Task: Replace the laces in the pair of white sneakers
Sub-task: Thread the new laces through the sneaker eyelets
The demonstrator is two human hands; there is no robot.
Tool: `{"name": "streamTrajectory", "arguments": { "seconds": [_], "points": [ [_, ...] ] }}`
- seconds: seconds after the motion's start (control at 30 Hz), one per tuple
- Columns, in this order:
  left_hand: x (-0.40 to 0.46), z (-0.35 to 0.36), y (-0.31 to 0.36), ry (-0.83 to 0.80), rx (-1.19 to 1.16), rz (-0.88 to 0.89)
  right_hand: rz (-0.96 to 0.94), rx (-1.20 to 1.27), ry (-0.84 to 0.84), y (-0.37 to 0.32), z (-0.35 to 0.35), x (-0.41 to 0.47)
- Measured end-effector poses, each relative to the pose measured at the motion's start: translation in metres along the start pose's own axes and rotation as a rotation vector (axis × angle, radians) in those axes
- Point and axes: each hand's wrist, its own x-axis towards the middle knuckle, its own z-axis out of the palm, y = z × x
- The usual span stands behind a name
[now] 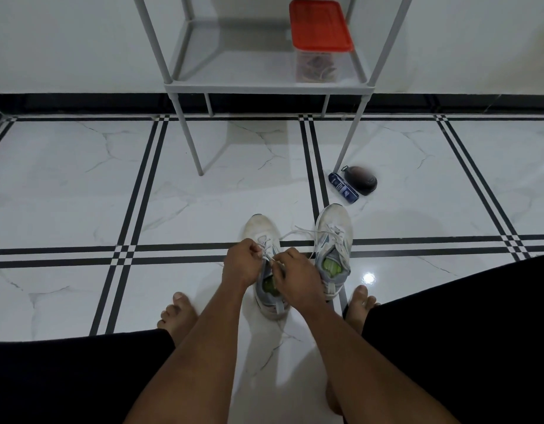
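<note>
Covering the left sneaker's [266, 240] tongue, our left hand [240, 264] and right hand [296, 280] each pinch its lace [269, 257]; right sneaker [333, 240], worn white, trails loose laces.

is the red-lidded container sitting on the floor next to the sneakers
No, the red-lidded container sits on the grey shelf, well beyond both sneakers.

White sneakers [333, 240] side by side, laces [298, 231] loose.

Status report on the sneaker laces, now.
Left hand and right hand both pinching lace on left sneaker. Right sneaker beside it, lace loose. Nothing in the way.
</note>
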Motion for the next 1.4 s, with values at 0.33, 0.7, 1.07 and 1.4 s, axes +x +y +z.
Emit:
{"name": "streamTrajectory", "arguments": {
  "seconds": [0.33,0.7,1.07,1.4],
  "points": [
    [-0.002,-0.013,0.0,0.174,0.286,0.112,0.137,0.229,0.043,0.005,0.003,0.009],
    [0.0,0.017,0.015,-0.074,0.282,0.187,0.599,0.51,-0.082,0.014,0.002,0.025],
    [-0.012,0.022,0.005,0.045,0.054,0.112,0.65,0.59,-0.089,0.017,0.008,0.026],
    [-0.013,0.025,0.008,0.083,0.006,0.088,0.536,0.545,-0.147,0.015,0.0,0.024]
  ]
}}
